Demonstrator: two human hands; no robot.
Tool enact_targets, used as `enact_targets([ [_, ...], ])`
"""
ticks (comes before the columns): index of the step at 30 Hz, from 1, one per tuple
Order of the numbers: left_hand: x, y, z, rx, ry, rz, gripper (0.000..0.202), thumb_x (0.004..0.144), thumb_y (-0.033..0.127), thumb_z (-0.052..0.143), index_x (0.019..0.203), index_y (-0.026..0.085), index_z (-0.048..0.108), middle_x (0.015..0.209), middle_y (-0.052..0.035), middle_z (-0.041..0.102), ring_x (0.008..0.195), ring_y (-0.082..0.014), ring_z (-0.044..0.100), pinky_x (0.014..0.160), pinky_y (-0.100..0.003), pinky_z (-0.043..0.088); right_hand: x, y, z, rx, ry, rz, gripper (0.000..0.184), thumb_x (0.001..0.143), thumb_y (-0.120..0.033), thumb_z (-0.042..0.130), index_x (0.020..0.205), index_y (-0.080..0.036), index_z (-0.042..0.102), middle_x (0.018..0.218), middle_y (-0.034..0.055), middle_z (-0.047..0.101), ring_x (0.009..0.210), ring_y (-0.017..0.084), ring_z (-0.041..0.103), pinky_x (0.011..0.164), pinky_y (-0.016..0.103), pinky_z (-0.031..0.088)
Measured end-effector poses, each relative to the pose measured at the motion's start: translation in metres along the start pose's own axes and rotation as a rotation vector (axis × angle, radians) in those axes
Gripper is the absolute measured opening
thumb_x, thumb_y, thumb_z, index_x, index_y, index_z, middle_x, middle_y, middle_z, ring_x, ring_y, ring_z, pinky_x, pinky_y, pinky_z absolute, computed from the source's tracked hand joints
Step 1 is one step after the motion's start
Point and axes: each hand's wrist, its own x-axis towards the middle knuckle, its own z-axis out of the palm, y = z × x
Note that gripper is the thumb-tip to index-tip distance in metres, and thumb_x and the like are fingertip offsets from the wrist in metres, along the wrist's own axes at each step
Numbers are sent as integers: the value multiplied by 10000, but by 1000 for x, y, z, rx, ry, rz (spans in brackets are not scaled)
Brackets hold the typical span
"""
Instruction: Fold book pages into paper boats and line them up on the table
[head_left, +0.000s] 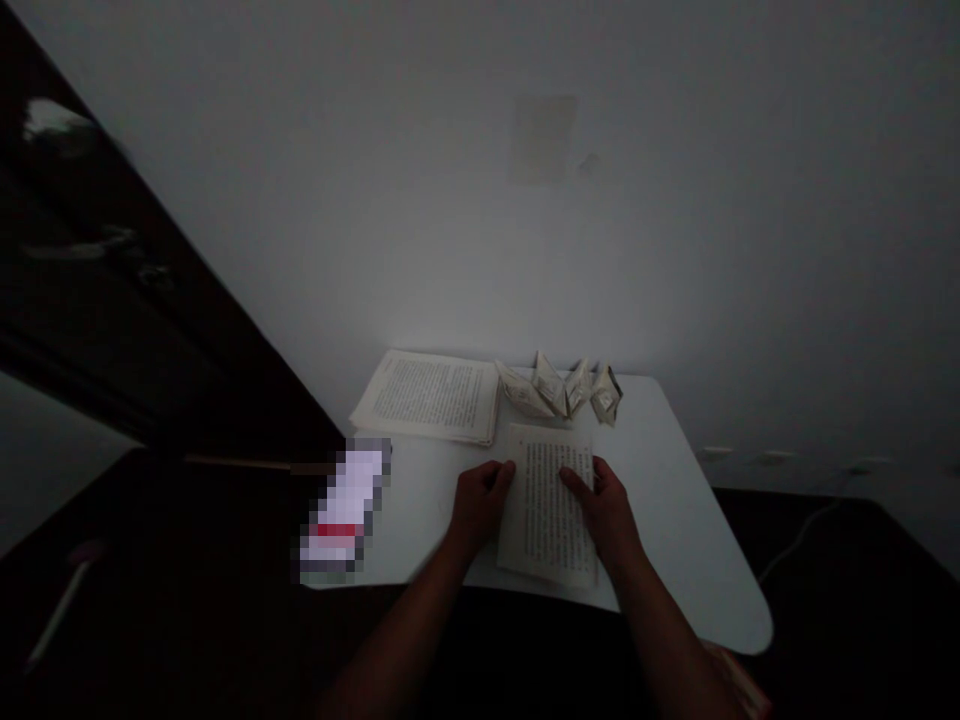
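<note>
A printed sheet of paper lies over the front middle of the table, its columns of text facing up. My left hand is closed at the sheet's left edge, thumb and fingers pinching it. On the opposite edge, my right hand grips the paper with the thumb on top and the other fingers partly hidden behind. Just beyond the sheet stand several folded paper boats, made of printed pages. To their left is a stack of loose printed pages.
A blurred-out phone-like device lies at the white table's left edge. The table's far side meets a pale wall. A dark door with a lever handle is at the left; wall sockets and a cable are at the right.
</note>
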Motion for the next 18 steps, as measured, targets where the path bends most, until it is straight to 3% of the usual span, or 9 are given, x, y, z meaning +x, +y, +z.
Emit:
enact_targets([
  [6,6,1,-3,-167,79,-23,313,752,425,570,759,128,668,697,-26,644,671,-152,572,631,-246,452,-1,-2,-1,-53,-56,10,398,697,-424,698,989,-195,555,931,67,707,850,243,665,712,346,521],
  [12,22,0,-3,-325,94,-136,350,697,442,635,793,107,674,609,-3,602,484,-98,503,458,-213,411,-4,-4,-2,-41,-104,50,397,694,-426,703,988,-194,570,947,72,706,837,252,663,679,344,517],
  [18,29,1,-6,-343,87,-144,298,692,390,646,762,103,677,589,-2,595,474,-89,503,456,-207,412,4,-13,-3,25,-182,131,413,674,-405,725,1002,-196,587,957,68,705,848,244,665,719,350,518],
])
